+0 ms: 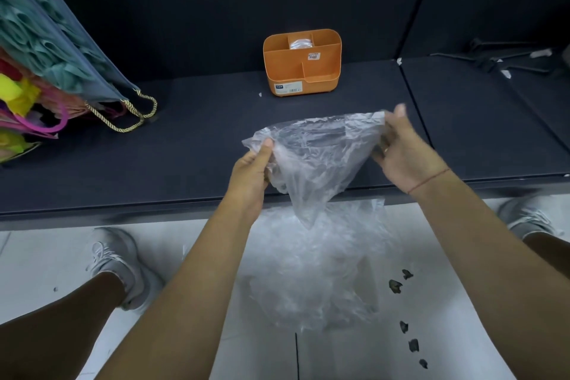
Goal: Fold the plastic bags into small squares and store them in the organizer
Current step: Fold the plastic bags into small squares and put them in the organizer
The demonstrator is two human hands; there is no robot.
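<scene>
Two hands hold one clear bag (pixel 317 157) above the near edge of the desk (pixel 154 148). The left hand (pixel 253 170) pinches its left corner, the right hand (pixel 404 151) grips its right edge, and the bag sags to a point between them. One orange organizer (pixel 302 77) stands farther back on the desk, with one folded bag (pixel 300 43) in its rear compartment. One heap (pixel 314 271) of clear plastic lies on the floor between two white shoes (pixel 114 259), with five dark scraps (pixel 395 286) beside it.
</scene>
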